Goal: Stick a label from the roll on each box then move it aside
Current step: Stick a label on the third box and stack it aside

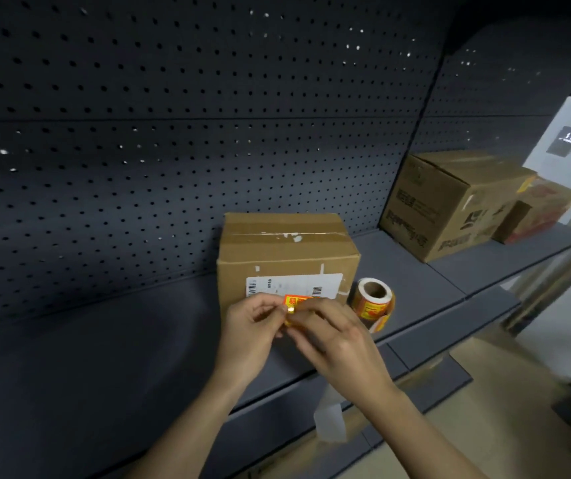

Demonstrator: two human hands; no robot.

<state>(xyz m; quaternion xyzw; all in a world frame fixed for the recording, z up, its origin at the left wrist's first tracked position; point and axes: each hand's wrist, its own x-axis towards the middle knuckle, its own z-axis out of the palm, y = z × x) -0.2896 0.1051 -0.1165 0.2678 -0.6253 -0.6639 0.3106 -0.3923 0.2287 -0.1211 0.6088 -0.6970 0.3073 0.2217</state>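
The left hand (pixel 253 323) grip pinches the orange label (pixel 296 300), held before the cardboard box (pixel 284 250) on the shelf (pixel 104 340). The right hand (pixel 332 337) grip pinches the same label; fingers hide its lower part. The label roll (pixel 373 299) stands just right of the box. The further boxes (pixel 449 202) far right show blurred print.

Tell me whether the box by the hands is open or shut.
Shut: the box has its top flaps down flat, with tape running along the seam.
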